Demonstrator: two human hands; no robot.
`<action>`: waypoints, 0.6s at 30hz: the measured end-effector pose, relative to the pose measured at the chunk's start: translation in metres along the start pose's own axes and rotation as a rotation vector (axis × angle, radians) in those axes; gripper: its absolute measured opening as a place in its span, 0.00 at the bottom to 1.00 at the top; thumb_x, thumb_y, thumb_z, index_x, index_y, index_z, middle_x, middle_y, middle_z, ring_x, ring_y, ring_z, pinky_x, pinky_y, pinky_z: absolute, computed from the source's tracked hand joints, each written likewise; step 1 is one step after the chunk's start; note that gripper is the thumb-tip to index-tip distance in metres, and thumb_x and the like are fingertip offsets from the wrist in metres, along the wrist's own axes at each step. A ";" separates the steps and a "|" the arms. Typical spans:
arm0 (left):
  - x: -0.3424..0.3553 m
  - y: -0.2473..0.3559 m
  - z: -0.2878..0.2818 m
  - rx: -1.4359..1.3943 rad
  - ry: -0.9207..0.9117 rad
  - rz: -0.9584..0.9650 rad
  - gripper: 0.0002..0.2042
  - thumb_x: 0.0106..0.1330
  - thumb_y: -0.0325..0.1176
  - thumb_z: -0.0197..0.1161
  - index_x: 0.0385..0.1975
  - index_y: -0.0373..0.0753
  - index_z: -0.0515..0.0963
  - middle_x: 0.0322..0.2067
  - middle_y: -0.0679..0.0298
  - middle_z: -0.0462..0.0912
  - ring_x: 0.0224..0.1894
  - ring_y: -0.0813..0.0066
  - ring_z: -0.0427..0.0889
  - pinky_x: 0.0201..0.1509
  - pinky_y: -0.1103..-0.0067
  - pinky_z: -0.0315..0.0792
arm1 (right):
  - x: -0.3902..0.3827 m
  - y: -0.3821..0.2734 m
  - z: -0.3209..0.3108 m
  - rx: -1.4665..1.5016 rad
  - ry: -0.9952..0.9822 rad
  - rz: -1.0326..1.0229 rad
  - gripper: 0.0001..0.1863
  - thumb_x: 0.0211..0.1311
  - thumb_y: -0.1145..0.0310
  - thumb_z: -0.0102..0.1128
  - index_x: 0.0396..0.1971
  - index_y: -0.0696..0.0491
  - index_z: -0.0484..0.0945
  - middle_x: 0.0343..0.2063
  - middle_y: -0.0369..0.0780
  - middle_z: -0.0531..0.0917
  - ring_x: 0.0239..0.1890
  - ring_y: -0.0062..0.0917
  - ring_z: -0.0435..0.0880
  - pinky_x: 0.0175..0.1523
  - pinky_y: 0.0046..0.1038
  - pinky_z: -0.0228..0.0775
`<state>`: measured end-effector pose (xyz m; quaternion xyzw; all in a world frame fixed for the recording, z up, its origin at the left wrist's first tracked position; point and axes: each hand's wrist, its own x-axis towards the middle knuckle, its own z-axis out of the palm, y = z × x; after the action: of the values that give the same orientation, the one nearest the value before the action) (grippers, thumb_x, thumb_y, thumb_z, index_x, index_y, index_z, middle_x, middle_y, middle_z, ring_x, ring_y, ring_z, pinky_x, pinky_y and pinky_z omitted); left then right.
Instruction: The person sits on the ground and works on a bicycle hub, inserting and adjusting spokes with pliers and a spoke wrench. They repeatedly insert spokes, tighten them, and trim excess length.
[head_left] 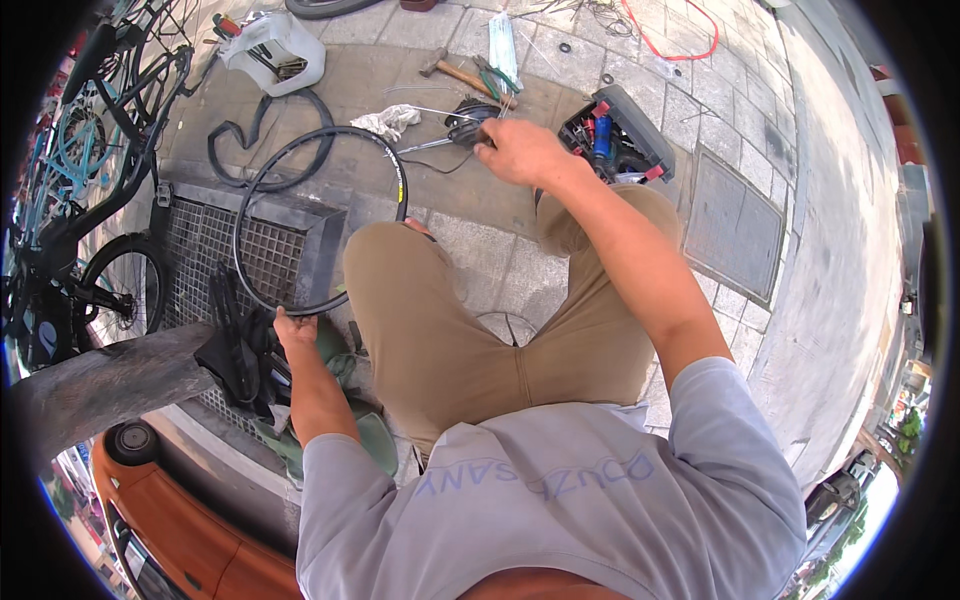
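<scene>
black wheel rim [403,180] gripped at its near edge by left hand [296,326]; right hand [522,153] curled beside dark object [464,130], hold undetermined.

There are two hands [297,327] [524,152], one loose rim [403,185], one hammer [462,76], one toolbox [642,128]
</scene>
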<state>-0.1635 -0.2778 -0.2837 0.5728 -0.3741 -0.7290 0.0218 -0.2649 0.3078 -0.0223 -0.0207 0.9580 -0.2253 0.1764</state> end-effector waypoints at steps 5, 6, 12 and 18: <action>-0.026 0.044 0.016 0.141 0.057 0.199 0.27 0.79 0.53 0.53 0.68 0.41 0.71 0.63 0.58 0.79 0.57 0.59 0.82 0.70 0.57 0.68 | -0.050 -0.019 0.107 0.037 0.011 0.025 0.16 0.70 0.62 0.57 0.50 0.56 0.81 0.46 0.52 0.88 0.52 0.48 0.87 0.56 0.49 0.78; -0.051 0.024 0.049 0.165 0.020 0.195 0.33 0.78 0.53 0.55 0.75 0.41 0.63 0.69 0.58 0.73 0.66 0.56 0.77 0.72 0.56 0.66 | -0.062 0.002 0.137 -0.015 0.048 0.060 0.15 0.69 0.63 0.57 0.48 0.56 0.80 0.45 0.52 0.88 0.51 0.48 0.88 0.55 0.49 0.79; -0.147 0.068 0.139 0.117 -0.375 0.355 0.30 0.78 0.49 0.55 0.73 0.39 0.63 0.69 0.57 0.72 0.68 0.53 0.76 0.72 0.55 0.67 | -0.123 -0.019 0.182 -0.284 0.138 -0.091 0.12 0.62 0.68 0.62 0.45 0.54 0.80 0.44 0.46 0.86 0.48 0.39 0.88 0.51 0.41 0.79; -0.321 0.050 0.264 0.238 -0.808 0.614 0.24 0.77 0.43 0.62 0.65 0.35 0.70 0.56 0.56 0.81 0.57 0.59 0.83 0.62 0.64 0.74 | -0.174 -0.025 0.226 -0.201 0.259 -0.003 0.11 0.62 0.68 0.63 0.42 0.54 0.80 0.40 0.45 0.85 0.46 0.38 0.86 0.49 0.42 0.79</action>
<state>-0.2983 -0.0285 0.0241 0.1082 -0.5837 -0.8044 0.0232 -0.0241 0.2104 -0.1425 -0.0106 0.9904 -0.1293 0.0481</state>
